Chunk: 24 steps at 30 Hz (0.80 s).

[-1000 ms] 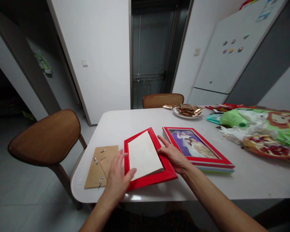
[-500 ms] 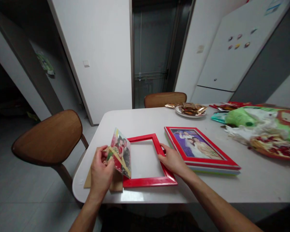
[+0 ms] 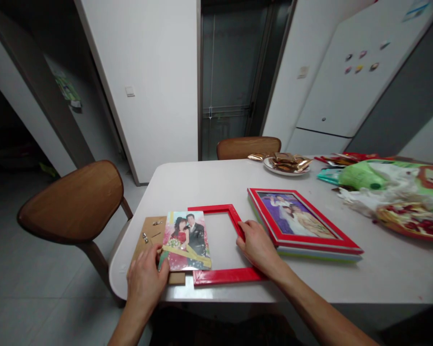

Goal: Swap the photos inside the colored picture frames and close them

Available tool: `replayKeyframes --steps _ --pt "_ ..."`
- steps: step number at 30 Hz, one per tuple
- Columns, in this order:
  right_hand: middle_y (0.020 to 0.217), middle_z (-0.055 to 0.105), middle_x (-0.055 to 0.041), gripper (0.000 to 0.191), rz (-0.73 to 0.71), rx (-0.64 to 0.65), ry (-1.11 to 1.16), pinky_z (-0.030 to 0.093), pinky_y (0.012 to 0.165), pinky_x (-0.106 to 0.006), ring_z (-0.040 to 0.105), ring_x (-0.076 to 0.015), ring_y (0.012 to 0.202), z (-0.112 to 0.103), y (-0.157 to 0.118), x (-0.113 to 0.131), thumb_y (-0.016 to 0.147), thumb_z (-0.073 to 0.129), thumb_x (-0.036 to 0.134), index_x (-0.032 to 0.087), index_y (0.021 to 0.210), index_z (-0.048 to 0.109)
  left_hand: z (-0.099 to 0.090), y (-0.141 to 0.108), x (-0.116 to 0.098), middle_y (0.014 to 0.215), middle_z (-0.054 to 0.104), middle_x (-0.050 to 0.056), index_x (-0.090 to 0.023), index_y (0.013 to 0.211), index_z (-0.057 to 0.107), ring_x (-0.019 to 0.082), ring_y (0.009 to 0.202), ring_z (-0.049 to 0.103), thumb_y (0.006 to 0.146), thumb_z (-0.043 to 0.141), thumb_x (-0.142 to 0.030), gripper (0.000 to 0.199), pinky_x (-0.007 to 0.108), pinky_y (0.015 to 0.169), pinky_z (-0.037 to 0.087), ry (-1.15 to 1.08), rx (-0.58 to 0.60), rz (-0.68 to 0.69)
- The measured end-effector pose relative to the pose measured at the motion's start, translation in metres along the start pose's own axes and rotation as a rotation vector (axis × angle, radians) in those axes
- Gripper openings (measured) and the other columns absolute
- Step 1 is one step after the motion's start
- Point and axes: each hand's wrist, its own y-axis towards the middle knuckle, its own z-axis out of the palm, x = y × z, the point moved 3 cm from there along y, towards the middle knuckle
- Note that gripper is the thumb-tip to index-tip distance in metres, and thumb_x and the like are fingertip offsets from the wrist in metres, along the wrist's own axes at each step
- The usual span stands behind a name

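My left hand is closed on the lower left edge of a photo of a couple, with yellowish strips across it. The photo lies nearly flat over a brown backing board with metal clips and over the left side of a red picture frame. That frame is an open rectangle on the table, and its left bar is hidden under the photo. My right hand is wrapped round the frame's right bar. Beside it, a stack topped by a red-framed picture lies to the right.
A white table carries everything. Toward the back stands a plate of wrapped snacks. Green bags and a basket of red and yellow items crowd the right. Wooden chairs stand at the left and far side.
My left hand has lowered the photo from a tilted, upright pose to nearly flat, uncovering clips on the board. The frame has shifted slightly to the right and nearer, my right hand still on it.
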Motion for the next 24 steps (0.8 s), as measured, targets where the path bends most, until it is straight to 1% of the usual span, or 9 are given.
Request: replayKeyframes --steps 2,4,8,11,14,16,18,21,24 --pt "0.104 0.053 -0.0154 0.036 -0.03 -0.044 0.105 0.034 0.083 -0.031 0.047 -0.0233 0.096 -0.005 -0.001 0.011 0.071 0.046 0.018 0.009 0.106 0.054 0.0 -0.001 -0.003 0.09 0.06 0.007 -0.018 0.095 0.052 0.024 0.088 0.054 0.072 0.044 -0.025 0.026 0.04 0.076 0.042 0.023 -0.037 0.053" --pt "0.105 0.055 -0.0138 0.041 -0.051 -0.012 0.3 0.036 0.082 -0.029 0.049 -0.021 0.095 -0.005 -0.001 0.027 0.072 0.046 0.019 0.009 0.112 0.05 0.003 -0.002 -0.011 0.097 0.058 0.009 -0.017 0.098 0.05 0.024 0.094 0.052 0.073 0.044 -0.024 0.027 0.041 0.081 0.041 -0.014 -0.058 0.133" --pt "0.084 0.062 -0.0063 0.049 0.018 0.169 0.714 0.042 0.064 -0.024 0.056 -0.0142 0.07 0.013 0.006 0.058 0.07 0.047 0.019 0.012 0.119 0.044 0.013 -0.01 -0.035 0.121 0.046 0.013 -0.014 0.113 0.044 0.025 0.115 0.039 0.07 0.047 -0.019 0.043 0.045 0.094 0.033 -0.126 0.003 0.368" --pt "0.069 0.06 -0.0008 0.056 0.121 0.195 0.948 0.041 0.055 -0.021 0.053 -0.0112 0.059 0.024 0.013 0.074 0.065 0.048 0.013 0.013 0.121 0.041 0.023 -0.014 -0.049 0.13 0.038 0.014 -0.013 0.117 0.042 0.027 0.122 0.031 0.065 0.049 -0.015 0.052 0.048 0.098 0.028 -0.151 0.045 0.437" --pt "0.062 0.056 0.0027 0.058 0.175 0.114 1.193 0.04 0.052 -0.021 0.05 -0.0097 0.054 0.016 0.018 0.087 0.064 0.051 0.014 0.013 0.122 0.039 0.029 -0.009 -0.055 0.131 0.037 0.016 -0.01 0.118 0.043 0.027 0.123 0.029 0.062 0.045 -0.007 0.057 0.048 0.099 0.026 -0.193 -0.002 0.415" --pt "0.062 0.054 0.0037 0.062 0.151 0.065 1.384 0.04 0.052 -0.021 0.049 -0.009 0.053 0.002 0.017 0.095 0.064 0.054 0.018 0.014 0.123 0.036 0.028 -0.002 -0.056 0.13 0.039 0.014 -0.01 0.118 0.043 0.025 0.122 0.031 0.059 0.039 -0.002 0.06 0.046 0.101 0.025 -0.285 -0.064 0.403" --pt "0.066 0.054 0.0031 0.065 0.111 0.058 1.543 0.041 0.054 -0.022 0.05 -0.0092 0.055 -0.013 0.015 0.101 0.066 0.055 0.025 0.014 0.126 0.032 0.022 0.005 -0.057 0.126 0.045 0.011 -0.013 0.119 0.044 0.021 0.119 0.037 0.062 0.035 0.0 0.059 0.041 0.101 0.028 -0.433 -0.127 0.366" --pt "0.079 0.057 -0.0018 0.06 0.139 0.084 1.578 0.044 0.06 -0.025 0.055 -0.012 0.068 -0.022 0.01 0.099 0.069 0.054 0.031 0.014 0.123 0.036 0.006 0.012 -0.06 0.115 0.055 0.009 -0.015 0.114 0.048 0.02 0.11 0.048 0.074 0.038 -0.01 0.042 0.037 0.097 0.033 -0.691 -0.223 0.194" --pt "0.091 0.058 -0.0065 0.054 0.389 0.173 1.52 0.045 0.064 -0.027 0.057 -0.0144 0.076 -0.01 0.002 0.087 0.07 0.054 0.029 0.014 0.12 0.04 -0.002 0.011 -0.069 0.1 0.063 0.009 -0.013 0.105 0.054 0.022 0.1 0.055 0.078 0.045 -0.027 0.032 0.037 0.091 0.04 -0.987 -0.29 -0.053"
